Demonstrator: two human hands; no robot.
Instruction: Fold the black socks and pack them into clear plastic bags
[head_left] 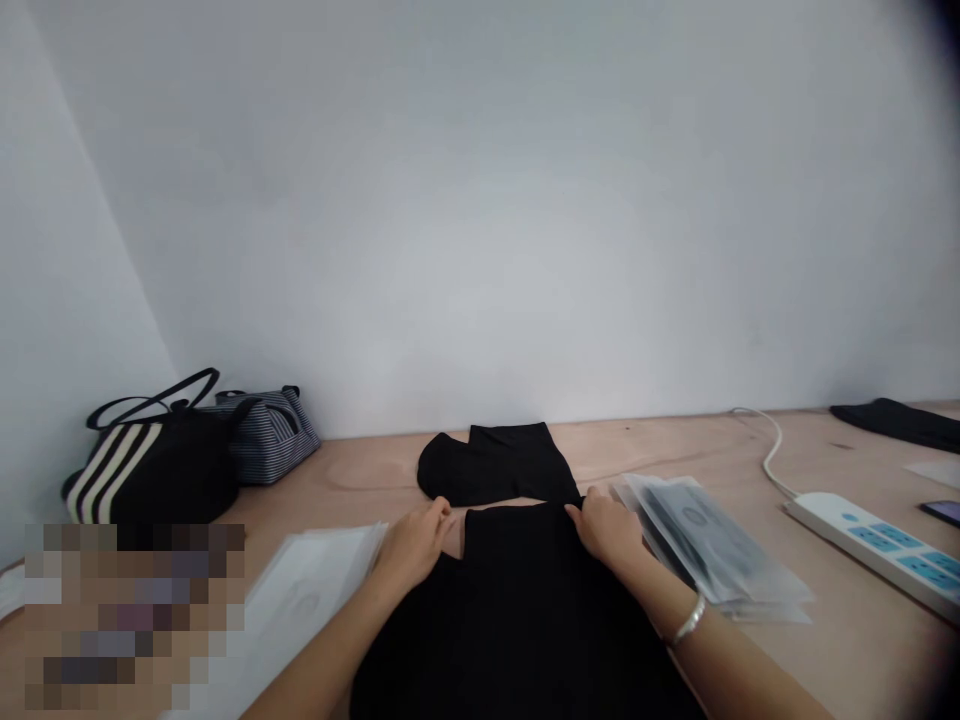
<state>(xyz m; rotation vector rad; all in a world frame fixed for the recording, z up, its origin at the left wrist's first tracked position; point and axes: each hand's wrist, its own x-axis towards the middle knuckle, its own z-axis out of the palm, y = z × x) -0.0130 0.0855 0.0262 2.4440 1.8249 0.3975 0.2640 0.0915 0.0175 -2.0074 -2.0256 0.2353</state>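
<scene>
A large piece of black cloth point(525, 610) lies in front of me on the table and runs down past the lower edge of the view. Its far left corner has a step in its outline. My right hand point(611, 525) pinches its far right corner between thumb and fingers; a silvery bangle circles that wrist. Just beyond lies a smaller black cloth piece point(499, 465) with a rounded left end. My left hand point(420, 540) has its fingertips pressed together at the near left edge of this smaller piece. Whether anything is between them is hidden.
Clear plastic bags point(697, 535) are piled to the right, with more plastic bags point(307, 580) at left. A white power strip point(877, 545) lies at right. Black striped bag point(165, 465) and grey striped bag point(274, 440) stand back left. Dark cloth point(900, 420) lies far right.
</scene>
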